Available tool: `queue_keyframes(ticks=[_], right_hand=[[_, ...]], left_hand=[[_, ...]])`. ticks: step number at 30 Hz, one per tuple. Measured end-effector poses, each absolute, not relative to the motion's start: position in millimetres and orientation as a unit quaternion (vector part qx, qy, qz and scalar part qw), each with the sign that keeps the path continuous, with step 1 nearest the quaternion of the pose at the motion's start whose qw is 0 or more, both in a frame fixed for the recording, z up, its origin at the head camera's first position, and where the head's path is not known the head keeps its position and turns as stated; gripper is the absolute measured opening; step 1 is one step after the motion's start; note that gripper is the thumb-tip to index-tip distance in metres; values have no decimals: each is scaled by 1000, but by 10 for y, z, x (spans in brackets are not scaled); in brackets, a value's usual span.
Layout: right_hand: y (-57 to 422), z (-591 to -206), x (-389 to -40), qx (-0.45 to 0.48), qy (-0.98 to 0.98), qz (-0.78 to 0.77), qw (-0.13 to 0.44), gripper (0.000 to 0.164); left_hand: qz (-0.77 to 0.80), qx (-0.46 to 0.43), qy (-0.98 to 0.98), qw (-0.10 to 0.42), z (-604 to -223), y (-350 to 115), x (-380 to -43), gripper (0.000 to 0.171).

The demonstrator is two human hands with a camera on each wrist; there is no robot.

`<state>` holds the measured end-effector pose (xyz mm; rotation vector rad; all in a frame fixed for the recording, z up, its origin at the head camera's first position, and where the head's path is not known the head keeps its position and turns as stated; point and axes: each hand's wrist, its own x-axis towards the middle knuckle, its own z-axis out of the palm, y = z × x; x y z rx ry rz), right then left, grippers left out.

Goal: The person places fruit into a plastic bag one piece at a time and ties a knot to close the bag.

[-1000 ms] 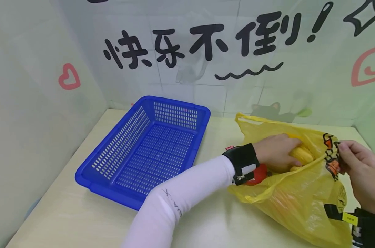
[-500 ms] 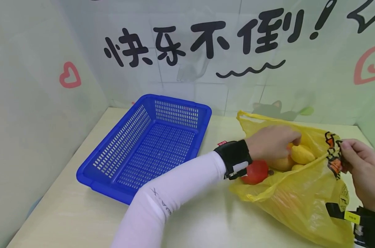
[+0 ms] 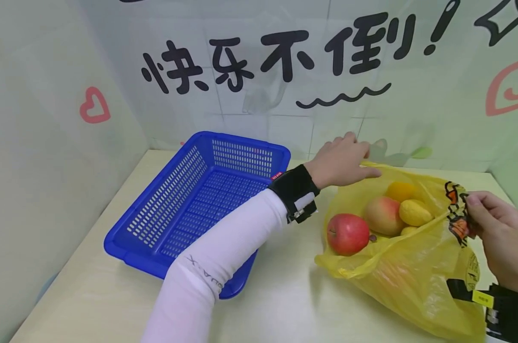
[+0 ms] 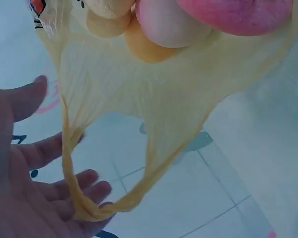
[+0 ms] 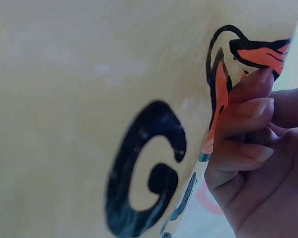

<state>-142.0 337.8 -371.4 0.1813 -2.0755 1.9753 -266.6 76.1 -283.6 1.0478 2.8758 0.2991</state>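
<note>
A yellow plastic bag (image 3: 417, 286) lies on the table at the right, its mouth spread. Inside show a red apple (image 3: 348, 234), a blushed peach (image 3: 381, 216), an orange (image 3: 400, 190) and a lemon (image 3: 415, 213); another yellow fruit is mostly hidden. At the bag's far left corner, the left hand (image 3: 340, 159) has spread, relaxed fingers. In the left wrist view the bag's handle loop (image 4: 109, 210) lies against the fingers of that hand (image 4: 30, 198). Thumb and fingers of the right hand (image 3: 499, 233) pinch the bag's right edge, which the right wrist view shows closely.
A blue perforated plastic basket (image 3: 190, 209) sits on the table (image 3: 280, 295) left of the bag, the left forearm passing over its right side. Behind rises a wall (image 3: 242, 128) with black lettering; side walls bound the left and right.
The left hand has risen from the fruit and moved left and back to the bag's handle, uncovering the apple, peach and orange. The right hand keeps its pinch on the bag.
</note>
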Motion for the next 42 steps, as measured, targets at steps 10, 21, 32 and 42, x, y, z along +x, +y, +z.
queue_keyframes(ticks=[10,21,32,42], right_hand=[[3410,-3743,-1444,44,-745,653,131,17],[3403,-3757,-1431,53,-735,664,126,16],[3179,-3573,-1374,-8,-867,438,239,20],[2417,-3199,-1096,186,-916,258,246,20]], left_hand=[[169,254,944,127,-2911,486,-2829,34],[284,287,909,103,-2898,442,-2888,45],[287,272,917,47,-2958,482,-2897,46],[272,266,924,38,-2985,418,-2890,5]])
